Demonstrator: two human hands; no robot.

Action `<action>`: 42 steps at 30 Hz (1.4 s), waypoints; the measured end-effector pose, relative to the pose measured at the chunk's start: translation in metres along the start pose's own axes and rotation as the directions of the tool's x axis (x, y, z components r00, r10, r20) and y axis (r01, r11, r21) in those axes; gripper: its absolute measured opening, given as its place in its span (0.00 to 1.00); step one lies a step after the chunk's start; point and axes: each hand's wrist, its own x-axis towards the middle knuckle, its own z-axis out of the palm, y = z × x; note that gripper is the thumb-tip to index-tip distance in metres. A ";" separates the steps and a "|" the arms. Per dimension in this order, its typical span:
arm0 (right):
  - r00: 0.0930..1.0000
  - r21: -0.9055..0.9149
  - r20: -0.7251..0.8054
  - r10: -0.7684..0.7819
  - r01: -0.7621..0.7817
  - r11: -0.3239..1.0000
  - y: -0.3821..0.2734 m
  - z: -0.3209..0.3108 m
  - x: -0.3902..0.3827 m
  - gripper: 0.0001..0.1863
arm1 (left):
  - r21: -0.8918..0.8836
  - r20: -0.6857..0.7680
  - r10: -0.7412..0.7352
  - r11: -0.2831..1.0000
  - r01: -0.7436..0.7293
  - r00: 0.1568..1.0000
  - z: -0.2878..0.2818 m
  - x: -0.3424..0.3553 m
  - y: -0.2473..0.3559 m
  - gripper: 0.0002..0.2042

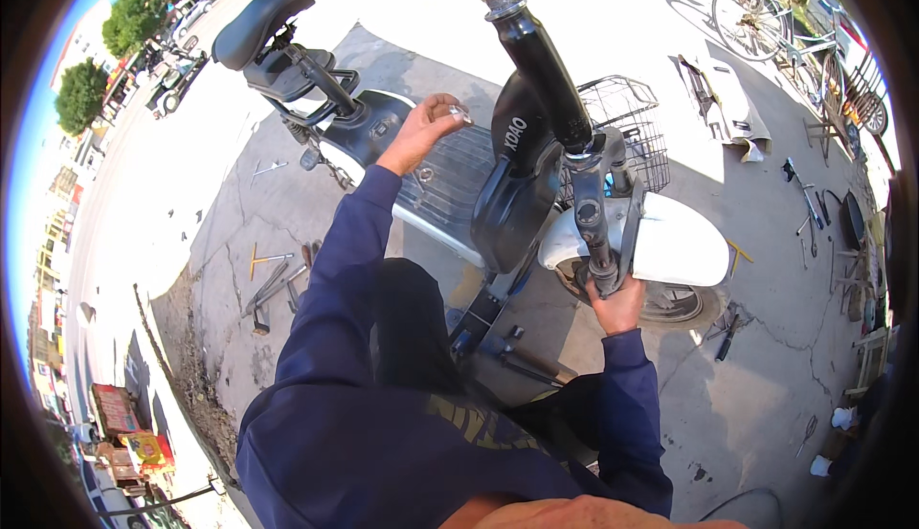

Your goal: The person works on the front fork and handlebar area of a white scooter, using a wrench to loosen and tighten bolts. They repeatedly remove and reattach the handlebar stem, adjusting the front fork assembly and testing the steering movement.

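An electric scooter stands before me, with a black ribbed footboard [450, 180] and a black steering tube [541, 60] tilted up to the left. Below the tube, a dark metal fork leg [593, 232] runs down beside the white front fender [682, 242]. My right hand [620, 306] is wrapped round the lower end of that fork leg; its fingertips are partly hidden. Above the footboard, my left hand [426, 132] pinches a small shiny metal part [460, 114], too small to identify. The front wheel [670, 304] shows under the fender.
A wire basket [627, 132] is behind the steering tube. On the left ground lie a yellow T-handle wrench [260, 261] and other tools; more tools [806, 194] lie at right. The black saddle [263, 23] rises at far left. Bicycles [756, 22] stand at the upper right.
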 end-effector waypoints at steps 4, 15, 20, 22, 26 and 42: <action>0.999 0.004 -0.003 -0.047 0.047 0.999 0.014 0.004 -0.001 0.21 | -0.293 -0.120 0.281 0.906 -0.304 0.952 0.021 -0.007 0.107 0.14; 0.998 -0.038 0.050 0.036 -0.034 0.999 0.022 0.005 -0.002 0.23 | -0.326 -0.039 0.418 0.853 -0.407 0.908 0.073 0.003 0.191 0.13; 0.998 -0.066 0.048 0.037 -0.034 0.997 0.019 0.003 -0.003 0.24 | -0.175 0.053 0.412 0.901 -0.398 0.910 0.080 0.001 0.195 0.14; 0.999 -0.075 0.047 0.024 -0.021 0.997 0.017 0.001 -0.001 0.25 | -0.144 0.056 0.389 0.915 -0.378 0.920 0.081 0.000 0.199 0.13; 0.993 -0.087 0.087 0.082 -0.075 0.993 0.018 0.001 -0.002 0.27 | -0.060 0.053 0.328 0.944 -0.325 0.943 0.078 0.000 0.205 0.12; 1.000 -0.110 0.013 0.021 -0.019 0.994 0.017 0.006 -0.002 0.23 | -0.112 0.167 0.356 0.934 -0.341 0.920 0.074 0.002 0.198 0.28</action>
